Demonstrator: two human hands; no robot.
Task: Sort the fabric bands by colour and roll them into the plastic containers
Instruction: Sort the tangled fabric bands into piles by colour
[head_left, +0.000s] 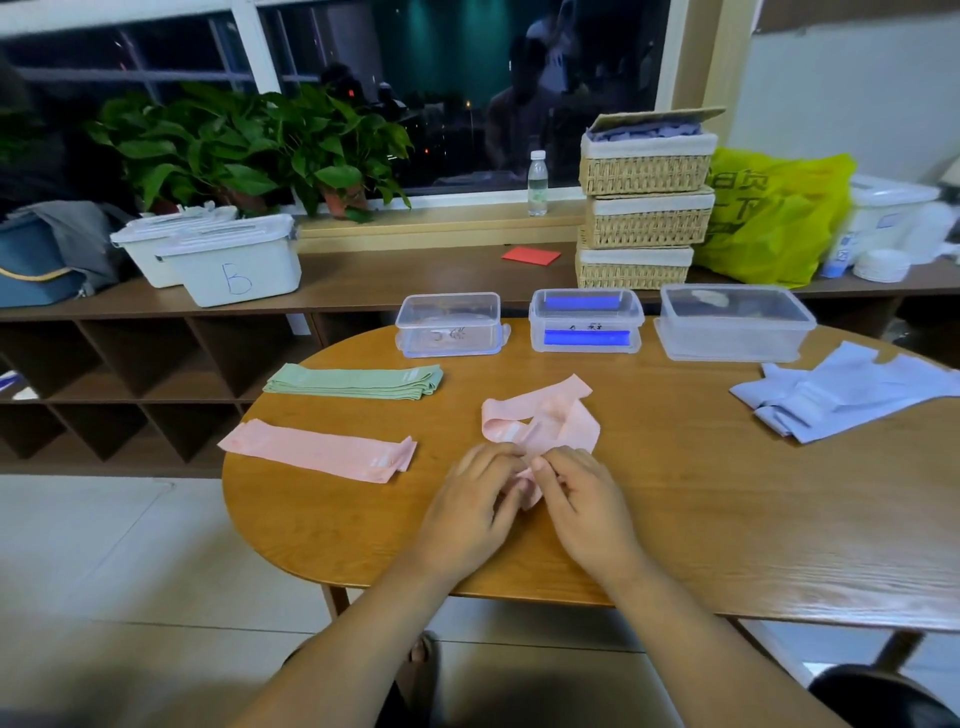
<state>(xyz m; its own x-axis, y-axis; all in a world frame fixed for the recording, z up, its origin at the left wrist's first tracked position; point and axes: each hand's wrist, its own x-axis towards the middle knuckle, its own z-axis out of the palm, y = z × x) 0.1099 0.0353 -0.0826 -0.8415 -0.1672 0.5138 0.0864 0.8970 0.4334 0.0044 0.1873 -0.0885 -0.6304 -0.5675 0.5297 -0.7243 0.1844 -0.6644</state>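
**At the counter's near edge: a pink band about to be rolled**

Close to the front of the round wooden counter (675, 519), the left grip (470, 506) and right grip (582, 506) both pinch the near end of a loose, crumpled pink fabric band (540, 421). The rest of it trails away in a twisted loop.

Sorting looks largely done. A flat pink strip (317, 451) and folded green bands (356, 382) lie to the left, and a heap of pale blue bands (852, 392) lies well apart on the right.

The step in hand appears to be starting the roll. The next move calls for untwisting the loop so the band winds flat and tight. Then a box must be chosen. The middle clear plastic container (586, 322) holds blue rolls, while the left clear plastic container (449, 325) seems free.
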